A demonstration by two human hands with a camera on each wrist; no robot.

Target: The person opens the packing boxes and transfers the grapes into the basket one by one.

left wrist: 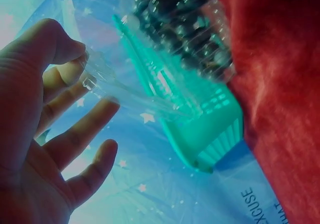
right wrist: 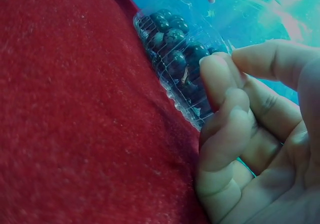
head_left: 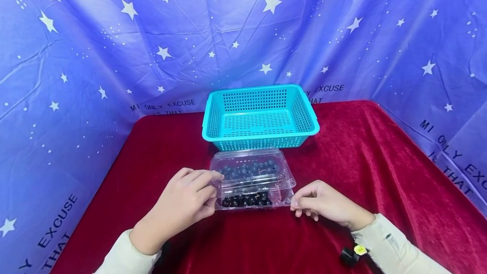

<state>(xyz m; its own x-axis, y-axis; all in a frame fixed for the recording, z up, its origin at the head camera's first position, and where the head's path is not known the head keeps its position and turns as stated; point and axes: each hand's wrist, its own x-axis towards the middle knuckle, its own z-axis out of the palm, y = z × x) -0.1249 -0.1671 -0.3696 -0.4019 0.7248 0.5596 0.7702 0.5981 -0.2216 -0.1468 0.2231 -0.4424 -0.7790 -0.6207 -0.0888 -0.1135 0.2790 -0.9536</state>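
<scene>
A clear plastic clamshell box [head_left: 281,195] holding many dark, round, glossy fruits [head_left: 249,200] lies on the red cloth. Its see-through lid [head_left: 251,155] slants above the fruits, with its front edge raised off the base. At the box's left side, my left hand [head_left: 190,193] pinches the lid's edge between thumb and index finger; the left wrist view shows the other fingers spread. My right hand [head_left: 323,202] is at the front right corner, thumb and index finger pinching the box's clear rim, other fingers curled. In the right wrist view, fingertips partly hide that rim.
Directly behind the box stands a turquoise plastic basket [head_left: 262,142] with perforated walls. Red velvet cloth [head_left: 152,151] covers the table. A blue curtain with white stars [head_left: 228,24] hangs around the back and sides. A small black object with a yellow tag [head_left: 359,250] is by the right sleeve.
</scene>
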